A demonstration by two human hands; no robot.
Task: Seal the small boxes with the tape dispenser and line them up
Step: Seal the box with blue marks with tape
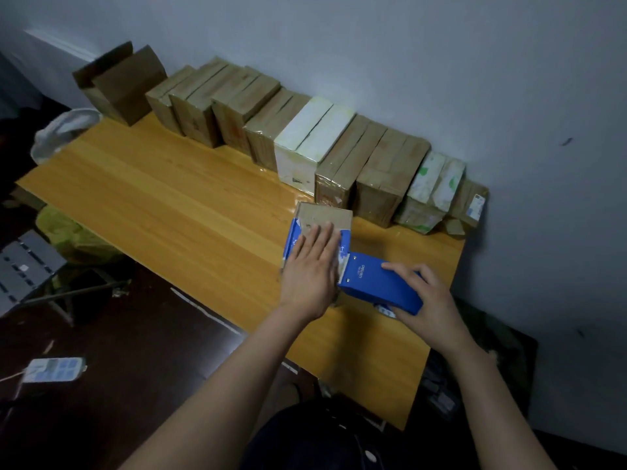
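Note:
A small box (322,217) with blue sides and a brown cardboard top lies on the wooden table (163,212) in front of the row. My left hand (310,266) presses flat on its top with straight fingers. My right hand (424,300) grips the blue tape dispenser (376,281), whose front end meets the box's near right edge beside my left hand. Along the wall stands a row of several sealed boxes (386,174), mostly brown, with a white one (305,147) in the middle and a green-printed one (431,191) near the right end.
An open, larger brown carton (122,84) stands at the row's far left end. A white bag (64,130) hangs at the table's left corner. On the dark floor lie a yellow-green bag (71,232), a grey rack (23,266) and a power strip (51,369).

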